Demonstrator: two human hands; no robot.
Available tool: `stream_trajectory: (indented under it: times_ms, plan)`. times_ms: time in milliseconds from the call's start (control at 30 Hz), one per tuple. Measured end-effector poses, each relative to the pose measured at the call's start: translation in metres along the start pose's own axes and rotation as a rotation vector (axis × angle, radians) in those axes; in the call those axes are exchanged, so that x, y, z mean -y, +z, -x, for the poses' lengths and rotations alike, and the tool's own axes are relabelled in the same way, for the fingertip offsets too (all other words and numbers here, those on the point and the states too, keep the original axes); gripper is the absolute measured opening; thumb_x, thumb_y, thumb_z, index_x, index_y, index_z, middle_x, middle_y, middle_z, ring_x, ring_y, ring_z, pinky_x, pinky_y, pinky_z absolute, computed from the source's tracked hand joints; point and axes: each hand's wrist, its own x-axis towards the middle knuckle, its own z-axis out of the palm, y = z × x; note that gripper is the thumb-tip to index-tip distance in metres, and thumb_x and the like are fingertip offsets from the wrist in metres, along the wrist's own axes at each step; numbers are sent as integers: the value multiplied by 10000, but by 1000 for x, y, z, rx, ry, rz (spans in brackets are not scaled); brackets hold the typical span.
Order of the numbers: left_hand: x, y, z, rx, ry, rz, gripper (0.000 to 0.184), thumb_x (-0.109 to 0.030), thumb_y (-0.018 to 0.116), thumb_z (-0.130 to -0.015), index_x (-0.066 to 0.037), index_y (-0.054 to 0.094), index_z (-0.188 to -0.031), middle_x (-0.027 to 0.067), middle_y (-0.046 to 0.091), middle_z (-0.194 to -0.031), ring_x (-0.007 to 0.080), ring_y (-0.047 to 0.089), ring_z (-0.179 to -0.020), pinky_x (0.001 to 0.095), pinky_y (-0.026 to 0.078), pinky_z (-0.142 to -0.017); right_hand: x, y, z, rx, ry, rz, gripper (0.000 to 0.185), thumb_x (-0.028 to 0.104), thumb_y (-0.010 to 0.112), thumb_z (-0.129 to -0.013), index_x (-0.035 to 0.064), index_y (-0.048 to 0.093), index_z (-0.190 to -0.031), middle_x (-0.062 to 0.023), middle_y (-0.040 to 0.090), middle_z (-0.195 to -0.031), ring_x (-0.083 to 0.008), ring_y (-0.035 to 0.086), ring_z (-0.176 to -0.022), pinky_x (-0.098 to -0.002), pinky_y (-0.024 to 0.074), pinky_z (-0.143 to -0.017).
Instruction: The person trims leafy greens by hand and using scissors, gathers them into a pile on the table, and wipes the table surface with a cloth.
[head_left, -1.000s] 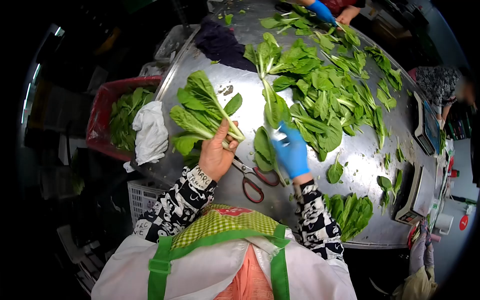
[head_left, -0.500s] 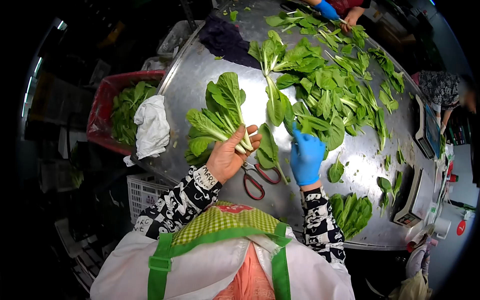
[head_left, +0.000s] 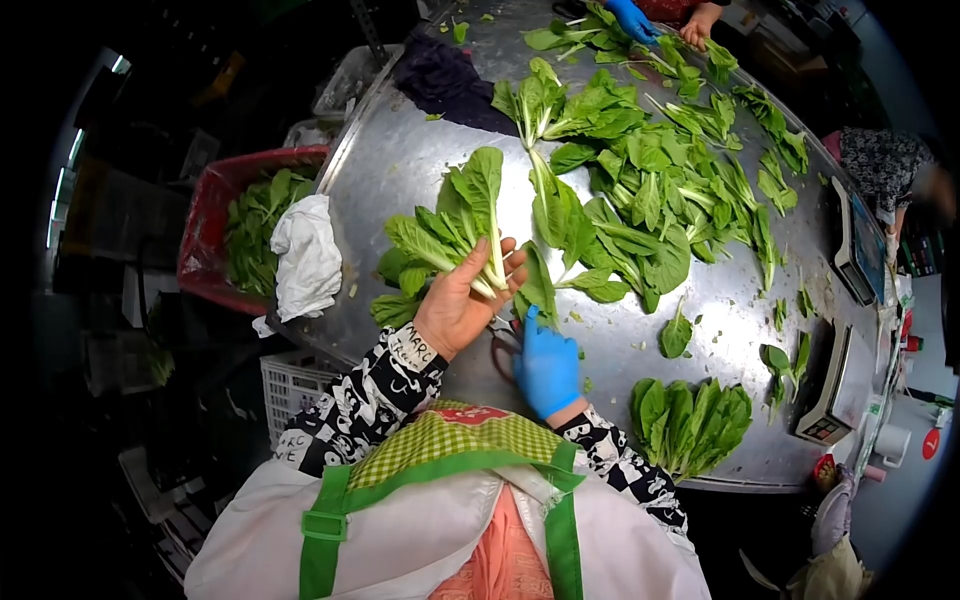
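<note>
In my bare left hand (head_left: 455, 310) is a bunch of leafy greens (head_left: 468, 210), held by the pale stems with the leaves pointing up and away. More green leaves (head_left: 395, 310) lie beneath it on the metal table. My right hand (head_left: 548, 370), in a blue glove, is over the table beside a single leafy green (head_left: 537, 285). Its index finger stretches toward that leaf; the other fingers are partly hidden, and I cannot tell whether they touch the stalk. Scissors (head_left: 505, 340) lie between my hands, mostly covered by the glove.
A large pile of greens (head_left: 650, 190) covers the table's middle. A stacked bunch (head_left: 692, 425) lies at right, near two scales (head_left: 828, 390). At left are a red bin (head_left: 205, 235), a white cloth (head_left: 306, 255) and a white crate (head_left: 290, 385). A co-worker's gloved hand (head_left: 632, 18) is at the far edge.
My right hand has moved left and toward me, from the pile's edge to over the scissors and single leaf. A loose stalk now lies closer to it. My left hand keeps holding its bunch.
</note>
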Motion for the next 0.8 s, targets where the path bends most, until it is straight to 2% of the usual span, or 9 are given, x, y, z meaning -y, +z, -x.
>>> stream_trajectory:
  times_ms: [167, 300, 367, 400, 500, 533, 567, 667, 800]
  plan:
    - [-10, -6, -2, -62, 135, -91, 300, -175, 594, -870, -51, 527, -1134, 57, 600, -1001, 175, 545, -900, 298, 447, -808, 5, 17, -7, -117, -41, 40, 652, 318, 612, -786, -61, 391, -1269, -91, 522, -652, -244, 514, -557, -388, 379, -528]
    - [-17, -9, -2, -79, 292, -54, 271, -70, 640, -823, -8, 556, -1073, 61, 591, -1000, 169, 541, -924, 298, 444, -842, -2, -13, -8, 39, -25, -150, 677, 307, 653, -749, -68, 411, -1257, -152, 566, -653, -310, 541, -527, -405, 432, -508]
    - [-18, -5, 0, -127, 339, -66, 276, -67, 640, -824, 12, 548, -1072, 74, 583, -1017, 172, 539, -938, 296, 442, -861, -10, -28, -7, 222, 89, -647, 623, 280, 618, -775, -11, 417, -1287, -99, 605, -712, -265, 596, -647, -357, 470, -593]
    - [-18, -3, 2, -139, 357, -84, 282, -61, 641, -822, 17, 543, -1075, 84, 575, -1045, 172, 537, -959, 295, 443, -873, -15, -27, -7, 302, 195, -988, 647, 228, 666, -751, -21, 420, -1294, -67, 568, -692, -166, 559, -625, -273, 458, -619]
    - [-14, -3, 2, -151, 395, -209, 290, -54, 642, -820, 21, 537, -1080, 88, 576, -1054, 175, 539, -974, 302, 446, -875, -9, -40, -8, 230, 62, -1162, 522, 210, 625, -805, -1, 464, -1255, -49, 572, -699, -150, 573, -639, -286, 471, -618]
    - [-11, -3, 3, -152, 388, -208, 290, -54, 642, -820, 21, 537, -1080, 88, 576, -1054, 175, 539, -974, 302, 446, -875, -4, -48, -7, 378, 199, -1417, 504, 164, 598, -834, -10, 427, -1275, -23, 565, -754, -105, 553, -700, -248, 457, -666]
    - [-7, 0, 3, -159, 428, -261, 286, -54, 643, -819, 18, 538, -1075, 90, 580, -1046, 183, 547, -967, 312, 449, -876, 0, -47, -8, 376, 205, -1417, 504, 164, 598, -834, -10, 427, -1275, -23, 565, -754, -105, 553, -700, -248, 457, -666]
    - [2, 3, 3, -168, 509, -370, 276, -53, 645, -818, 13, 541, -1064, 95, 588, -1030, 199, 563, -953, 333, 453, -877, 9, -45, -11, 379, 169, -1780, 535, 129, 559, -858, -45, 317, -1303, -41, 551, -870, -99, 535, -772, -238, 437, -700]
    - [10, 4, 6, -130, 537, -473, 254, -80, 647, -824, 15, 561, -1044, 96, 595, -1031, 185, 569, -947, 312, 448, -881, 14, -52, -18, 419, 191, -1727, 525, 85, 555, -844, -48, 336, -1302, -47, 560, -858, -126, 553, -772, -242, 438, -727]
